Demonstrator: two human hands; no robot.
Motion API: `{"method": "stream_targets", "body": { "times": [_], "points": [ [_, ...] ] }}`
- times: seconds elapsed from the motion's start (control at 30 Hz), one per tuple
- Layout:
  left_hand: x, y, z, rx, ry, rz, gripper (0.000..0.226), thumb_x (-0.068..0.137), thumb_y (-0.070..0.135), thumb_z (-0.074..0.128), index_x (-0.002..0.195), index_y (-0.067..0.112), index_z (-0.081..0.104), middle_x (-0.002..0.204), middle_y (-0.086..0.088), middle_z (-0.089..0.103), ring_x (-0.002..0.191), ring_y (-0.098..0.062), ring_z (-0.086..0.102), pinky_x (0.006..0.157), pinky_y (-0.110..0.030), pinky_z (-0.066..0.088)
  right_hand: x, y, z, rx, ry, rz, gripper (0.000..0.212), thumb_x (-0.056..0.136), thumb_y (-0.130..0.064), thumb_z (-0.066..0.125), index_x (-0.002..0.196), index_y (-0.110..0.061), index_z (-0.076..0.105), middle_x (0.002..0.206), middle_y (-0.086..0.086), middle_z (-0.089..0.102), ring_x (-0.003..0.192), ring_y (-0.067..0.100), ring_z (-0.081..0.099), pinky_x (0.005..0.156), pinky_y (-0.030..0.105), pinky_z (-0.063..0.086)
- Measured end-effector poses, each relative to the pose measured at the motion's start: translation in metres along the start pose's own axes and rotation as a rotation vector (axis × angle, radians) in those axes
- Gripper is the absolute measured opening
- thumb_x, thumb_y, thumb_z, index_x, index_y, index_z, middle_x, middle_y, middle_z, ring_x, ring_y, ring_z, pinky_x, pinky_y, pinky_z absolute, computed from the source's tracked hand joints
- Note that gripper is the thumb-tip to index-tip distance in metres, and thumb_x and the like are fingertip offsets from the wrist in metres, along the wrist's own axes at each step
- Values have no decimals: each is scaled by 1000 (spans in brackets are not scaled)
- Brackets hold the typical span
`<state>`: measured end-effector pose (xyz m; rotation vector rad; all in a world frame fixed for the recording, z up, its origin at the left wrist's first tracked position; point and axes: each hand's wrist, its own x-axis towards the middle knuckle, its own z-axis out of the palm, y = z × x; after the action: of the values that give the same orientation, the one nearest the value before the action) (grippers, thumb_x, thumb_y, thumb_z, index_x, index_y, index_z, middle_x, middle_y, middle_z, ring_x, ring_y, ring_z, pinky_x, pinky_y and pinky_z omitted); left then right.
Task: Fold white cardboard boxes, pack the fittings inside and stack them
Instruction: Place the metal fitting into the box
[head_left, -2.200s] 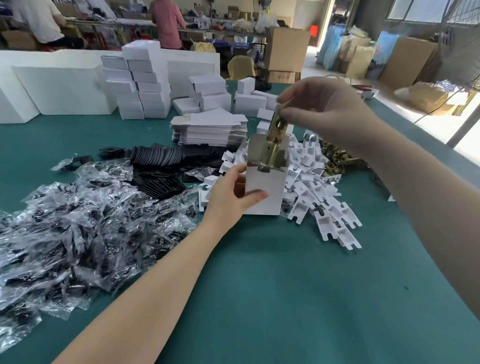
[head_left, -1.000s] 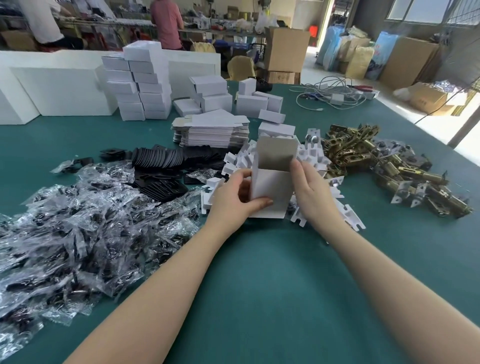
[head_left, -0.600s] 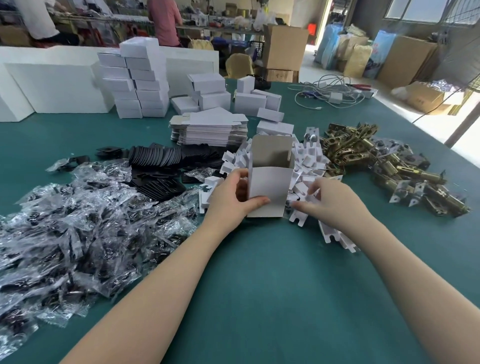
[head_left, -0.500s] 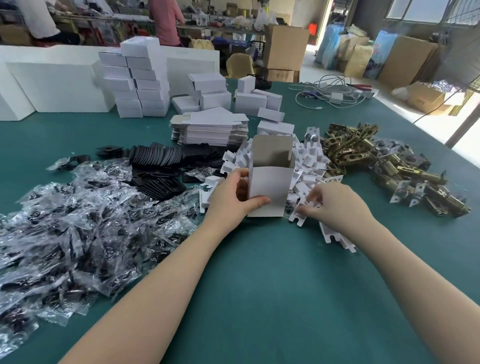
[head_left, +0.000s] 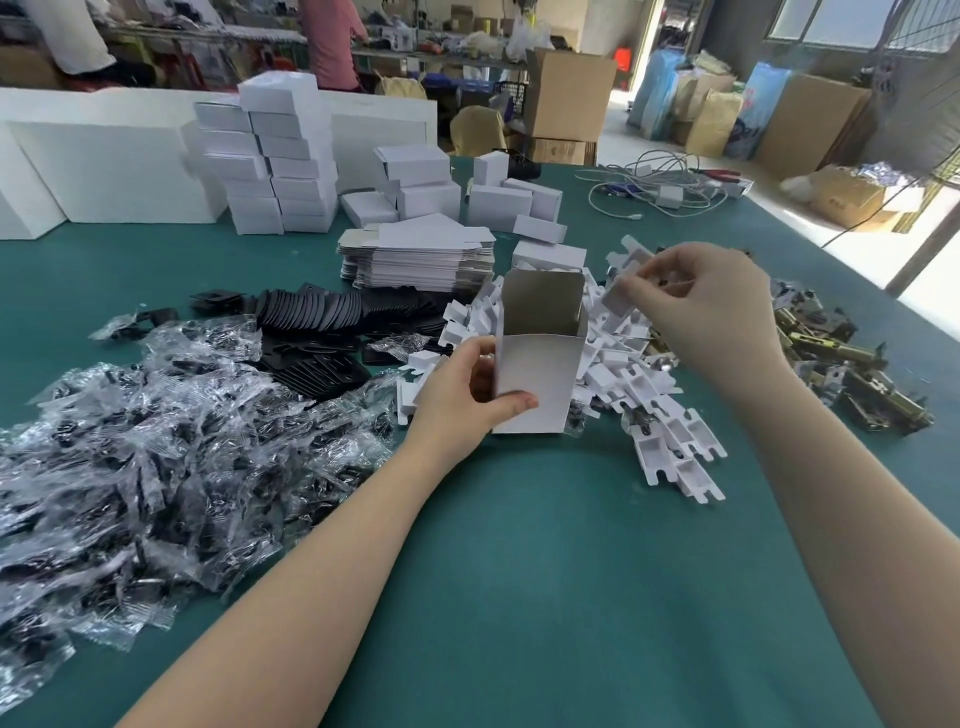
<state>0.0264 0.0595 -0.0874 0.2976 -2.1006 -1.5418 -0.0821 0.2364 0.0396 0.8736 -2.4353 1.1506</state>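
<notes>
Tabletop box (head_left: 535, 384) between hands

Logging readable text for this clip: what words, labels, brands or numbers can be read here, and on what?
None can be read.
Brown carton on the floor at right: a small dark mark, too blurred to read.
Blue bag at the back: reddish print, too small to read.
White box in the left hand: plain, no print.
Stacked white boxes: plain on the sides that show.

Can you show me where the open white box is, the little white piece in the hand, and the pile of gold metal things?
open white box (head_left: 535, 382), head view, front wall.
white cardboard insert (head_left: 623, 291), head view, flat middle.
brass fittings (head_left: 852, 364), head view, pile's middle.
</notes>
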Motion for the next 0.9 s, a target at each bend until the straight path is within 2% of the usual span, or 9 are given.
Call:
{"method": "stream_targets", "body": {
  "times": [0.13,0.23,0.3,0.47,0.57,0.63,0.7,0.8,0.9],
  "points": [
    [-1,1,-1,-12,-19,-15,48,63,39,83,100,54,56,97,15,71,90,-8,70,81,-34,57,5,20,5,-211,-460,238,25,85,-40,70,83,-15,70,82,-3,65,65,13,55,69,33,57],
    [-1,1,-1,-5,-16,-15,49,64,36,83,104,48,56,100,12,72,93,-8,70,87,-37,57,-5,41,9,71,-763,637,30,86,-35,72,104,-12,68,96,3,62,67,15,55,53,28,44],
    [-1,0,-1,-4,-13,-12,50,64,36,83,104,47,56,103,10,72,95,-8,70,90,-40,56,-10,53,13,230,-675,713,27,87,-30,73,107,-13,67,89,7,62,58,15,50,46,29,36],
    [0,0,-1,2,-15,-9,49,61,42,82,99,58,55,100,18,71,94,-4,69,89,-34,56,-11,66,12,268,-322,461,15,82,-30,78,90,-18,74,84,4,75,67,11,71,58,24,59],
    [0,1,-2,8,-18,-6,50,63,41,82,99,60,53,99,24,69,91,-2,69,85,-29,55,-5,62,10,-27,-370,274,15,91,-38,67,92,-26,75,76,-1,73,73,26,69,68,32,60],
    [0,1,-2,7,-18,2,50,64,39,83,100,59,53,99,24,69,92,-2,68,85,-28,56,-3,59,11,-192,-424,143,16,94,-31,65,99,-23,77,73,-10,67,59,15,61,55,16,49],
    [0,0,-1,5,-16,8,50,65,38,83,100,58,54,100,23,69,92,-2,69,86,-29,56,-1,57,11,-216,-373,78,12,91,-24,68,100,-21,75,78,-10,67,62,2,55,56,11,42],
    [0,0,-1,-1,-15,2,50,65,37,83,102,55,54,99,20,70,92,-3,69,87,-31,57,-2,54,7,-108,-222,80,14,88,-21,72,100,-18,64,89,0,68,77,10,64,74,29,56],
    [-1,1,-1,-6,-20,-3,50,65,38,83,102,55,54,98,20,70,92,-3,69,86,-30,57,-4,39,-1,218,-123,153,29,86,-17,74,109,-19,55,94,1,70,80,19,71,73,34,60]
  ]
}}
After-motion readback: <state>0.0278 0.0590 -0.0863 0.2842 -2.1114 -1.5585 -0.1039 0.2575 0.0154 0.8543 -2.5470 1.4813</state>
